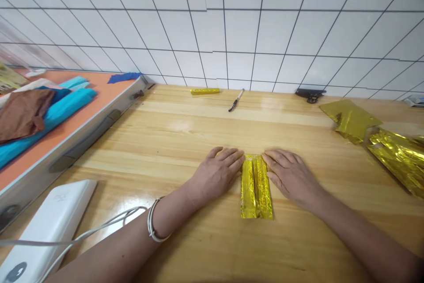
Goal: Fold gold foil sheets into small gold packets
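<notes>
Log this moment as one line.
left hand at left edge of folded gold foil | right hand at its right edge | pen beyond, on table

I watch through one head-worn camera, facing forward and down: wooden bench (172,135) close below, left hand (219,171) and right hand (289,173) near centre, white tiled wall (243,31) beyond.

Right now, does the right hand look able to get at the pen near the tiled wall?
Probably yes: only bare wooden tabletop seems to lie between the right hand, which rests at the edge of the folded gold foil, and the pen, though a forward stretch seems needed.
</notes>
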The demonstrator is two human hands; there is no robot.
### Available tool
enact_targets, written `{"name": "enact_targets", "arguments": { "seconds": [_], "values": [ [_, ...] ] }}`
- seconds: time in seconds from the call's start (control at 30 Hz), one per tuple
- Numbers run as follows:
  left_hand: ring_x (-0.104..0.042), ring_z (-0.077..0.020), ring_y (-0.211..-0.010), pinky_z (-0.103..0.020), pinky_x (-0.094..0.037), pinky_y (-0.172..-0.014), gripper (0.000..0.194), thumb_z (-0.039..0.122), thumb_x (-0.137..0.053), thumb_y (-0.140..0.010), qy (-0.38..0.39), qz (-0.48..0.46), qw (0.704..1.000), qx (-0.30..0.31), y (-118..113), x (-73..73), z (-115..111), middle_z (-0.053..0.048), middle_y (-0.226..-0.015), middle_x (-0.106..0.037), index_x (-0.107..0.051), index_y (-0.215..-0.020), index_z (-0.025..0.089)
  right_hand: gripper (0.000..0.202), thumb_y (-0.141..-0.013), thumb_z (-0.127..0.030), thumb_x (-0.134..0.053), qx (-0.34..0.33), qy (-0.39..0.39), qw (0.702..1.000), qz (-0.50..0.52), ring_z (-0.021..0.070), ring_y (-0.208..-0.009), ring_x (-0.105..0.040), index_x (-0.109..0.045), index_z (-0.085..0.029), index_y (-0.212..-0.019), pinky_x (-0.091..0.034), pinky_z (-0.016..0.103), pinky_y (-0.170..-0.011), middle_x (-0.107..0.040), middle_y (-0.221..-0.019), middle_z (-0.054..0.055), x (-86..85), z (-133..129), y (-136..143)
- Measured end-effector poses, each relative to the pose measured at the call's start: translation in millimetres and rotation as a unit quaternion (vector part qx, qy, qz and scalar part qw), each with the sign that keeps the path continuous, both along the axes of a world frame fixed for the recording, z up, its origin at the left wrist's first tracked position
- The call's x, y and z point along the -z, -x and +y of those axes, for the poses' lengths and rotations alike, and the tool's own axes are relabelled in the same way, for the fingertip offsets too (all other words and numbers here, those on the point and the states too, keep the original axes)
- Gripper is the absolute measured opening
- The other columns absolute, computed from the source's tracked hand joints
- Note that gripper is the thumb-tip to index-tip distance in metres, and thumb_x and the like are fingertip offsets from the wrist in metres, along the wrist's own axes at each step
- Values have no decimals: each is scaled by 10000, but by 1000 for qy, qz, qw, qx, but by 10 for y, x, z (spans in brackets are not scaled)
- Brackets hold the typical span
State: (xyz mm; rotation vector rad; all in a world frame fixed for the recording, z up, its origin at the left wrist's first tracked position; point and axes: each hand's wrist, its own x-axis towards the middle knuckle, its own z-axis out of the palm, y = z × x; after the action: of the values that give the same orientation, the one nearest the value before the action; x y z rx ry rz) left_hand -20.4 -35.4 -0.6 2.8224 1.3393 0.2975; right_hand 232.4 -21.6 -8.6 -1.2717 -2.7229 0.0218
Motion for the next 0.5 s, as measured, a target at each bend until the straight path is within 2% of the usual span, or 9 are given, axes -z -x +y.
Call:
{"name": "enact_targets", "arguments": {
  "seconds": [0.23,0.5],
  "values": [
    [-394,-231,-1268,-444,-244,-1060,413,186,-396,-905,-4,49,999,10,-15,-12,-51,-70,-1387,-445,-422,-1317,192,456,-926,-342,-365,-1,-6,1000,-28,273,-1318,-287,-433,-178,-1346,-318,448,-1004,-447,-1388,88,-7,-4,14],
    [-433,-212,-1237,-433,-214,-1082,426,142,-399,-877,-4,12,1000,-10,-61,-16,-54,-99,-1291,-541,-420,-1303,132,466,-924,-355,-375,-11,-19,999,-29,271,-1310,-308,-420,-185,-1355,-323,445,-1005,-452,-1387,87,-1,0,-13]
  ]
}}
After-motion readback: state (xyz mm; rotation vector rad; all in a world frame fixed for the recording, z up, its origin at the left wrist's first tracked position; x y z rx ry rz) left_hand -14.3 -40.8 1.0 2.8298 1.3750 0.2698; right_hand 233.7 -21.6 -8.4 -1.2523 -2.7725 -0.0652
